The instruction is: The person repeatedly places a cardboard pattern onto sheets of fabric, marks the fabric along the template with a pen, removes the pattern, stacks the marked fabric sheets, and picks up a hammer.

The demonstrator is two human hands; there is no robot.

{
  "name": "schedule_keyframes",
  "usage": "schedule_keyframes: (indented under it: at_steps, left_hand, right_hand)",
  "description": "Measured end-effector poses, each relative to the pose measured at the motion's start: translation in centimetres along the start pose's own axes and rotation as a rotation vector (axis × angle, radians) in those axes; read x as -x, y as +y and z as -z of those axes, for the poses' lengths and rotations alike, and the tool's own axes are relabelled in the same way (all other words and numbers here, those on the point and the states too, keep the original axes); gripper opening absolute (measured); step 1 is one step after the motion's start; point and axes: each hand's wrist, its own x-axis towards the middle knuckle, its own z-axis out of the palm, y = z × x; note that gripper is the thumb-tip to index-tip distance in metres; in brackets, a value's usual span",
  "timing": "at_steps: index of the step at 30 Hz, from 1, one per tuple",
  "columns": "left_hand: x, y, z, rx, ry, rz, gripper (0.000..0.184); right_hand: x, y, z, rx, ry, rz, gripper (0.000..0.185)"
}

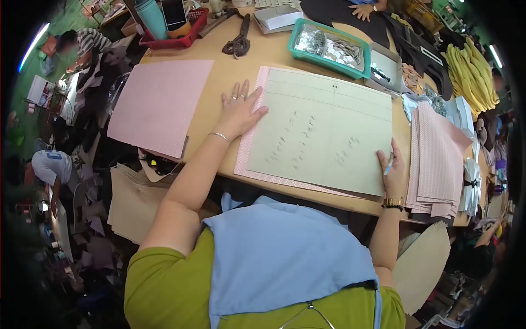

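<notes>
A pale green card sheet with pencil writing lies on a slightly larger pink patterned sheet, whose edge shows at the left and bottom. My left hand rests flat with spread fingers at the left edge of both. At the card's lower right edge, my right hand holds a thin pen-like tool between thumb and fingers. A pink sheet lies on the table to the left. Folded pink sheets are stacked to the right of my right hand.
Behind the card stand a teal tray of small metal pieces and a grey box. Dark scissors and a red basket lie further left. A co-worker's hand rests on dark material at the far edge.
</notes>
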Motion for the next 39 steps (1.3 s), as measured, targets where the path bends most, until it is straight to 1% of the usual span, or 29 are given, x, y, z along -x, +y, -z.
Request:
schedule_keyframes:
  at_steps: [2, 5, 8, 11, 13, 18, 21, 24, 27, 29, 31, 33, 36, 39]
  left_hand:
    - [0.0, 0.1, -0.1, -0.015, 0.011, 0.002, 0.070]
    - [0.3, 0.1, -0.2, -0.018, 0.012, -0.018, 0.071]
    - [0.4, 0.0, -0.1, -0.027, 0.000, -0.032, 0.070]
    - [0.4, -0.1, -0.3, -0.017, 0.004, -0.030, 0.068]
    - [0.3, -0.4, -0.5, 0.006, 0.021, -0.029, 0.068]
    - [0.4, -0.3, -0.4, 0.032, 0.056, -0.026, 0.068]
    - [0.5, -0.1, -0.3, 0.002, 0.066, -0.031, 0.068]
    - [0.5, 0.1, 0.1, -0.012, 0.046, -0.023, 0.069]
    - [0.4, 0.2, 0.1, 0.010, 0.032, -0.012, 0.069]
    - [0.3, 0.4, 0.3, 0.008, 0.012, 0.008, 0.068]
    - [0.2, 0.5, 0.2, 0.019, 0.007, 0.003, 0.068]
    - [0.3, 0.3, 0.2, 0.038, 0.020, -0.010, 0.068]
    - [0.3, 0.4, 0.5, 0.037, 0.011, -0.016, 0.068]
    - [0.3, 0.5, 0.5, 0.043, 0.021, -0.023, 0.067]
  right_hand:
    - [0.1, 0.2, -0.6, -0.082, -0.009, -0.008, 0.062]
    - [1.5, -1.3, -0.7, 0.007, -0.011, -0.034, 0.063]
    - [3.0, -1.6, -0.6, 0.014, -0.019, -0.021, 0.063]
    - [3.3, -2.6, -1.2, -0.053, 0.009, -0.153, 0.063]
    - [3.3, -2.6, -1.4, -0.034, 0.029, -0.189, 0.063]
    - [2.8, -0.8, -1.3, 0.127, 0.044, -0.173, 0.062]
    - [2.6, -1.8, -0.5, 0.246, 0.025, -0.175, 0.055]
    - [2.0, -3.0, -0.3, 0.332, 0.074, -0.139, 0.048]
    - [-0.3, -2.3, 0.2, 0.308, 0.098, -0.041, 0.044]
    - [-2.7, 1.3, -0.5, 0.159, 0.173, 0.129, 0.044]
    - [-4.7, 1.4, -1.0, 0.299, 0.175, 0.202, 0.044]
    - [-6.2, 1.5, -2.1, 0.195, 0.172, 0.324, 0.046]
    - [-7.0, 1.8, -2.6, 0.382, 0.104, 0.341, 0.047]
    - [-7.0, 1.7, -2.5, 0.321, 0.094, 0.291, 0.048]
